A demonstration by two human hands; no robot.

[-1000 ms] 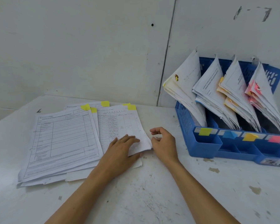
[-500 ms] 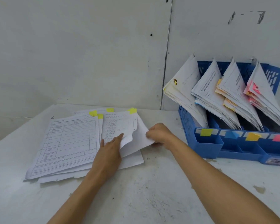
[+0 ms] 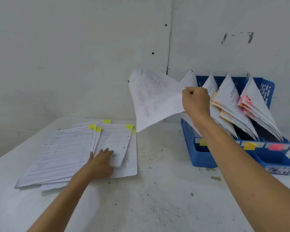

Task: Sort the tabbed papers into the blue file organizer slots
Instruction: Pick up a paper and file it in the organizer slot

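My right hand (image 3: 195,101) grips a white printed sheet (image 3: 153,97) by its right edge and holds it in the air, just left of the blue file organizer (image 3: 201,156). The organizer stands at the right with several slots full of leaning papers (image 3: 231,104); yellow, orange and pink labels mark its front, and my forearm hides part of it. My left hand (image 3: 101,162) rests flat on the loose pile of papers with yellow tabs (image 3: 65,151) lying on the table at the left.
The white table (image 3: 149,198) is scuffed and stained, and ends against a grey-white wall (image 3: 74,56) behind the pile and the organizer. A low compartment tray runs along the organizer's front edge (image 3: 274,163).
My right hand lifted the top sheet off the pile and carried it up and right, next to the organizer. My left hand stayed flat on the pile. The camera tilted up.
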